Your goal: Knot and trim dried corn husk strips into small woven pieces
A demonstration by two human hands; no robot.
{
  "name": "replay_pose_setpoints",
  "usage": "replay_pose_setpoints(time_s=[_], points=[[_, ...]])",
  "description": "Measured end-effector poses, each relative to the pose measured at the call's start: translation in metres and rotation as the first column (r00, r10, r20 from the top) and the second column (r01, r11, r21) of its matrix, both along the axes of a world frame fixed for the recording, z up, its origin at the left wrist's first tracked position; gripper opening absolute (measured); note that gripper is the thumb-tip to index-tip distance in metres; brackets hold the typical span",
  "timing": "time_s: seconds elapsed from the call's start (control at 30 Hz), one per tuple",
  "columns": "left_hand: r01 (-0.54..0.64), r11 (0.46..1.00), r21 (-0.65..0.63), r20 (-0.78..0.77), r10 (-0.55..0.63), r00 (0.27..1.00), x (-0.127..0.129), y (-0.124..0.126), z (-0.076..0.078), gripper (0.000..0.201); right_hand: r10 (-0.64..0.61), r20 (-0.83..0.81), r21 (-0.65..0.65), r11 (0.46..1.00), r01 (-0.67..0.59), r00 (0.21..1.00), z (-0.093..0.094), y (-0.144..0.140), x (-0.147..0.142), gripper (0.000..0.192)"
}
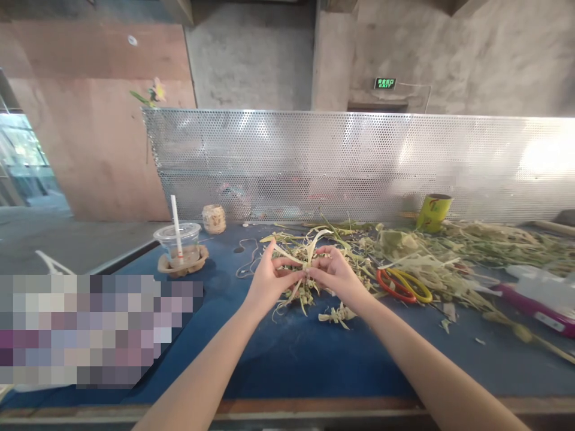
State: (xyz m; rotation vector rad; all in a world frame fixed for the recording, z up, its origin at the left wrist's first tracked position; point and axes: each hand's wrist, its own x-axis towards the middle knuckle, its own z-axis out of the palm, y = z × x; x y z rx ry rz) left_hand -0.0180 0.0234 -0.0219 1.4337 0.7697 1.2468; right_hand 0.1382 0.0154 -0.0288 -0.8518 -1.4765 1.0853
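Note:
Both hands meet over the middle of the blue table, above a heap of plant scraps. Between thumb and fingers, my left hand [267, 278] pinches pale dried leaf strips [317, 240], whose free ends splay upward. My right hand [336, 276] pinches the same strips from the other side, its thumb close to the left thumb. The point where the strips join is partly hidden by the fingers. Just below the right hand lies a small tangled piece of leaf [338, 315]. Red and yellow loops [415, 286], like scissor handles, rest to the right.
A plastic cup with a straw [180, 239] stands in a cardboard holder at left, near a small woven pot [214, 219]. Leaf scraps [485, 239] spread rightward past a yellow-green can [433, 213]. A purple object [534, 304] lies far right. A perforated metal panel [287, 161] closes the back.

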Motion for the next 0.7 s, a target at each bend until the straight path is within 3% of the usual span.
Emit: replay_pose_setpoints(time_s=[0.1, 0.2, 0.33, 0.43, 0.7], points=[[-0.032, 0.998, 0.057, -0.114, 0.039, 0.993, 0.000, -0.002, -0.001, 0.107, 0.038, 0.094, -0.132, 0.991, -0.025, 0.995, -0.001, 0.004, 0.002, 0.039], [-0.035, 0.995, 0.089, -0.238, 0.056, 0.970, 0.000, -0.004, -0.001, 0.104, -0.018, 0.255, -0.115, 0.992, 0.049, 0.967, -0.003, 0.005, 0.003, 0.033], [0.098, 0.995, 0.002, -0.361, -0.091, 0.928, -0.001, -0.005, -0.004, 0.090, -0.071, 0.364, -0.045, 0.995, 0.094, 0.929, -0.004, 0.004, 0.004, 0.026], [0.205, 0.978, -0.033, -0.336, -0.204, 0.919, -0.002, -0.004, -0.004, 0.091, -0.073, 0.384, -0.025, 0.996, 0.090, 0.920, -0.004, 0.004, 0.004, 0.023], [0.214, 0.945, -0.247, -0.183, -0.262, 0.947, 0.003, -0.012, 0.003, 0.097, 0.024, 0.258, -0.093, 0.996, 0.000, 0.966, -0.008, 0.009, 0.002, 0.026]])
